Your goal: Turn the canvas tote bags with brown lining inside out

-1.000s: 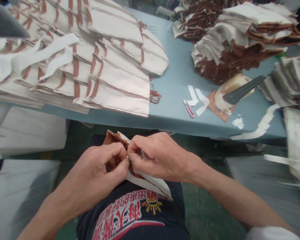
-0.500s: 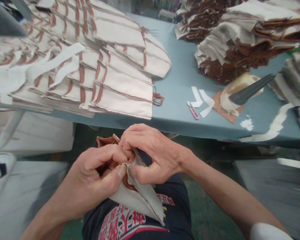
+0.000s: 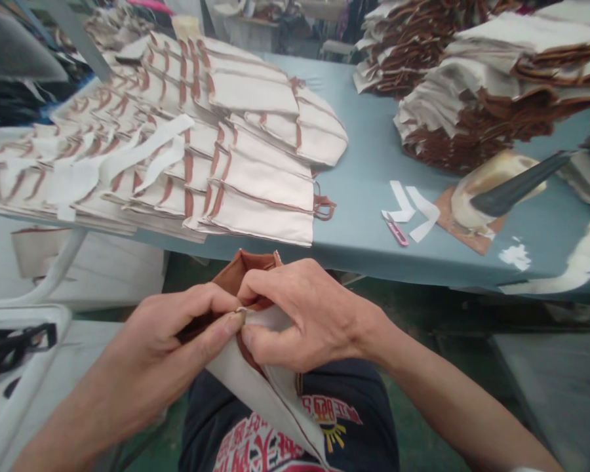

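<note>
Above my lap I hold a cream fabric piece [image 3: 280,400] with a brown lining, probably a bag or pouch. My left hand [image 3: 187,341] pinches its edge between thumb and index finger. Close against it, my right hand [image 3: 295,314] is closed on the same edge, thumb below and fingers curled over the top. The two thumbs almost meet at the seam. A brown folded part [image 3: 236,270] sticks up beyond my fingers, and a cream point hangs down toward my shirt. My hands hide the middle of the piece.
On the blue table lie overlapping cream pieces with brown edging [image 3: 265,177], white strips [image 3: 423,213] and a small pink-handled cutter [image 3: 396,231]. A glue pot with a dark-handled brush [image 3: 511,187] sits at right, before stacked brown-and-cream pieces [image 3: 472,111]. A white chair [image 3: 24,314] stands left.
The view has shifted, so the table's things appear farther right and lower. Both hands keep their pinch on the fabric edge; more of the brown part shows above them.
</note>
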### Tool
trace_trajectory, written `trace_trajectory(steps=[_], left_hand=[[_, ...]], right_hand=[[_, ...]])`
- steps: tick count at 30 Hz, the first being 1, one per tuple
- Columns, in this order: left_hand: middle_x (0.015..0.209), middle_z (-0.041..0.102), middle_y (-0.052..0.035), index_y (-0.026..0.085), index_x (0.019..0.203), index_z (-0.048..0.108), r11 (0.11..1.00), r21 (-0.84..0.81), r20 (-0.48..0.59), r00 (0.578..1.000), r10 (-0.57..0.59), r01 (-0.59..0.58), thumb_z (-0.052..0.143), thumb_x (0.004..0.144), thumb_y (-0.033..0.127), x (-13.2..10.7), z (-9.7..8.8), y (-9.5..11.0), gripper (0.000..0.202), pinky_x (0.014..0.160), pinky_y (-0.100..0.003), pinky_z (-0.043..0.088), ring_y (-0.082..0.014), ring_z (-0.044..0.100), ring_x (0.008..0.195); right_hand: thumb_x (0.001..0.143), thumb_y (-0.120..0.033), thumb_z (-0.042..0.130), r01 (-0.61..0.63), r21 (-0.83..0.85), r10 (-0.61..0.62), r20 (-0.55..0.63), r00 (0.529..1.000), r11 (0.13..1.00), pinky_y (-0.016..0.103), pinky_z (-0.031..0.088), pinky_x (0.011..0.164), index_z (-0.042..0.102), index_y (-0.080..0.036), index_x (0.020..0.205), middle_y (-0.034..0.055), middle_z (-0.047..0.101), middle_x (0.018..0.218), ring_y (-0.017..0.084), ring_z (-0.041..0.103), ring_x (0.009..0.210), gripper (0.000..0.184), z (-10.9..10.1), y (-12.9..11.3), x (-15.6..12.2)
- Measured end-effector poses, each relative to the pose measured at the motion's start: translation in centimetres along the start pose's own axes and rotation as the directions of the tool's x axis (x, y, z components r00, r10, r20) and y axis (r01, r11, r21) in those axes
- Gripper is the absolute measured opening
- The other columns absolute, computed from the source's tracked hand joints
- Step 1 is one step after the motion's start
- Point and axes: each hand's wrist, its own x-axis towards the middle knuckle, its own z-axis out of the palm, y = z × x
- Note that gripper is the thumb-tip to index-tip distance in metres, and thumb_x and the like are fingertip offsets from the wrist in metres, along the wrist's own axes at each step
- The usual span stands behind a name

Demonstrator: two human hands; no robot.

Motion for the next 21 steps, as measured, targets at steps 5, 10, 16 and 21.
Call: trace_trajectory(steps=[5, 10, 16, 21], left_hand=[[0.081, 0.084, 0.0037, 0.025, 0.091, 0.086, 0.998, -0.059, 0.178, 0.984, -0.019, 0.030, 0.066, 0.104, 0.036, 0.4, -1.2, -0.7, 0.026, 0.063, -0.016, 0.052, -0.0146, 0.074, 0.069], [0.066, 0.072, 0.0078, 0.024, 0.087, 0.082, 0.992, 0.100, 0.142, 0.988, 0.056, -0.071, 0.059, 0.102, 0.028, 0.9, -1.5, -0.2, 0.028, 0.054, -0.018, 0.040, -0.0090, 0.060, 0.055], [0.055, 0.060, 0.0085, 0.023, 0.077, 0.072, 0.962, 0.200, 0.133, 0.978, 0.162, -0.186, 0.054, 0.094, 0.026, 1.4, -1.6, 0.2, 0.025, 0.049, -0.020, 0.032, -0.0079, 0.050, 0.047], [0.054, 0.056, 0.0084, 0.024, 0.072, 0.066, 0.956, 0.204, 0.142, 0.973, 0.183, -0.210, 0.054, 0.092, 0.022, 2.1, -1.6, 0.7, 0.023, 0.048, -0.021, 0.031, -0.0084, 0.048, 0.047]], right_hand=[[0.081, -0.023, 0.066, -0.098, -0.018, 0.100, 0.082, 0.992, 0.995, 0.028, 0.032, 0.066, 0.060, -0.022, 0.079, -0.0062, 0.062, 0.069, 0.012, 0.048, 0.062, 0.006, -0.1, -0.3, 0.0], [0.084, -0.024, 0.066, -0.122, -0.071, 0.127, 0.077, 0.989, 0.990, 0.029, 0.029, 0.066, 0.057, -0.021, 0.074, -0.0060, 0.060, 0.067, 0.012, 0.046, 0.061, 0.013, 0.2, -0.9, 0.5], [0.088, -0.024, 0.064, -0.118, -0.169, 0.132, 0.070, 0.989, 0.978, 0.031, 0.027, 0.065, 0.054, -0.022, 0.073, -0.0023, 0.063, 0.069, 0.014, 0.046, 0.066, 0.018, 0.3, -1.3, 0.8], [0.091, -0.023, 0.062, -0.114, -0.193, 0.139, 0.121, 0.983, 0.974, 0.031, 0.026, 0.064, 0.051, -0.022, 0.074, -0.0019, 0.065, 0.072, 0.014, 0.047, 0.067, 0.020, 0.1, -1.4, 0.8]])
